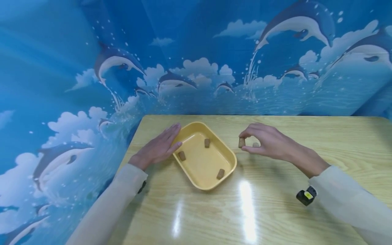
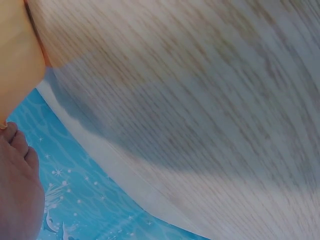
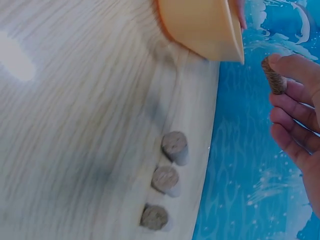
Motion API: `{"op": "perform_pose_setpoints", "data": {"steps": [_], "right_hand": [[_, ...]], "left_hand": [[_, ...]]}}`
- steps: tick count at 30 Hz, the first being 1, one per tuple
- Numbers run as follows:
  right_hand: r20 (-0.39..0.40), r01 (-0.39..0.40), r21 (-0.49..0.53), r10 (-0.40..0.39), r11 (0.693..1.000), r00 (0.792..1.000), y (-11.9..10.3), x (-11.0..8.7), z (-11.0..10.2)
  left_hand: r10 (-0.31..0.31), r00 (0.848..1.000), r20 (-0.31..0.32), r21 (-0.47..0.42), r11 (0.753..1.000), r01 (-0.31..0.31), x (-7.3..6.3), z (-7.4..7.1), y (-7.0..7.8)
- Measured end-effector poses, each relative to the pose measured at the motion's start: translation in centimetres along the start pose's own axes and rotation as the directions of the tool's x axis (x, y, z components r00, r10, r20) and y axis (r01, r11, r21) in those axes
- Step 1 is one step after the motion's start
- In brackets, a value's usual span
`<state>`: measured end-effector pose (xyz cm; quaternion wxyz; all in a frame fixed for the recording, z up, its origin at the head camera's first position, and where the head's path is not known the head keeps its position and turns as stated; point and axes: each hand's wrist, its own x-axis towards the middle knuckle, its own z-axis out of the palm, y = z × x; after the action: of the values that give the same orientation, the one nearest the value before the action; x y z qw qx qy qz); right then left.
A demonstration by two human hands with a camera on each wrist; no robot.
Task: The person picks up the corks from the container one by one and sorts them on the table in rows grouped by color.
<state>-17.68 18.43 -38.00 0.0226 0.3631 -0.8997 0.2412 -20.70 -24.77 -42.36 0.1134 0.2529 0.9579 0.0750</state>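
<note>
Clearly, right fingers (image 1: 252,130) pinch a stubby, speckled cork (image 1: 242,142).

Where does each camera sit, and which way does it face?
Head: on the head, looking forward and down at the table, tray and dolphin backdrop; left hand, right hand and sleeves show.
Left wrist: on that wrist, looking mostly at table, the tray at upper left; part of the left hand shows.
Right wrist: on that wrist, looking along the table at three corks; mainly the right hand shows, pinching another cork.
Shared: head and right wrist views both show the tray and that cork.
</note>
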Motion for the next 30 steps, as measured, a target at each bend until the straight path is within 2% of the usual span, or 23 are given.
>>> {"op": "perform_pose_setpoints", "data": {"steps": [7, 23, 30], "right_hand": [[-0.026, -0.068, -0.026, 0.068, 0.997, 0.997, 0.8, -1.5, -0.1], [-0.11, -0.069, -0.074, 0.061, 0.995, 0.992, 2.3, -4.4, 1.2], [-0.101, -0.104, -0.055, 0.098, 0.993, 0.99, 2.8, -5.5, 1.9]], "left_hand": [[0.001, 1.0, 0.0, -0.003, 1.0, -0.001, 0.0, 0.0, 0.1], [0.0, 1.0, -0.004, -0.015, 1.0, 0.0, 0.1, -0.1, 0.1], [0.005, 1.0, -0.007, -0.014, 1.0, -0.005, 0.1, -0.1, 0.1]]}}
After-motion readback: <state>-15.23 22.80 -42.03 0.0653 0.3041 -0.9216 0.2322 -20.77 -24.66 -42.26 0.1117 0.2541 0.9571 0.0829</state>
